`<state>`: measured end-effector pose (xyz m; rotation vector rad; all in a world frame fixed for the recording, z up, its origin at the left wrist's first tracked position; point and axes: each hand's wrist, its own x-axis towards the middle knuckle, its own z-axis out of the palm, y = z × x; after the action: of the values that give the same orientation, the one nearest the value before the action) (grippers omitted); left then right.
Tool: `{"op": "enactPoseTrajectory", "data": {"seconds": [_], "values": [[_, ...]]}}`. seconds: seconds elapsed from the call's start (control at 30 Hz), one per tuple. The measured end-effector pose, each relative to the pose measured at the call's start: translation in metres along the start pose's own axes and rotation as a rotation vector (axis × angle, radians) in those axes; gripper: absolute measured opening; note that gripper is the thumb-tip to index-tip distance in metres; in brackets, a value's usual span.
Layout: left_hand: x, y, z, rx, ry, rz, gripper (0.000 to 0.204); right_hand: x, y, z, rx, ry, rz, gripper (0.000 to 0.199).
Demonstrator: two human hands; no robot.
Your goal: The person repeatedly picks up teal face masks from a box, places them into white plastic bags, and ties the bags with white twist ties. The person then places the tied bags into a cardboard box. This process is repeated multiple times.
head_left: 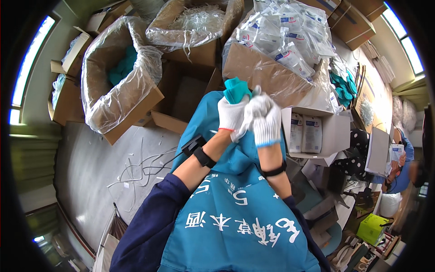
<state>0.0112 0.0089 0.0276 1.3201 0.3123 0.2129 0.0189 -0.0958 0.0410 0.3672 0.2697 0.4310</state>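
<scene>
In front of my apron (235,213), both hands are raised close together in white knit gloves. My left hand (232,113) is closed around a folded teal cloth bundle (236,89), which sticks up past its fingers. Right beside it, my right hand (263,115) is curled, its fingers bunched and slightly blurred. A whitish, crumpled strip (241,130) hangs between the two hands; whether the right fingers grip it is hard to make out. Beyond the hands stands a large carton (263,72) heaped with white printed packets (294,59).
Left, a plastic-lined carton (122,97) holds teal pieces (124,68). An open brown carton (181,86) stands beside it, and another (195,50) holds clear strips. At right, a white box (333,136) contains packets (311,133). Loose strapping (140,172) lies on the floor. Another person (403,158) sits far right.
</scene>
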Motion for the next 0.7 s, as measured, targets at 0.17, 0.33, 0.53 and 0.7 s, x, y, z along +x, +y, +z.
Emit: {"op": "enactPoseTrajectory", "data": {"seconds": [0.17, 0.33, 0.53, 0.7], "values": [[-0.008, -0.011, -0.012, 0.116, -0.079, -0.083, 0.008, 0.055, -0.007, -0.009, -0.958, 0.506, -0.624, 0.023], [-0.022, -0.004, -0.035, 0.302, -0.173, 0.159, 0.010, 0.087, -0.023, -0.061, -2.124, 0.242, -1.131, 0.014], [-0.060, 0.060, -0.063, 0.392, -0.442, 0.580, 0.014, 0.125, -0.016, -0.052, -2.591, 0.265, -1.487, 0.024], [-0.054, 0.096, -0.092, -0.250, -0.452, -0.491, 0.030, 0.076, -0.117, 0.023, -2.158, 0.280, -0.737, 0.030]]}}
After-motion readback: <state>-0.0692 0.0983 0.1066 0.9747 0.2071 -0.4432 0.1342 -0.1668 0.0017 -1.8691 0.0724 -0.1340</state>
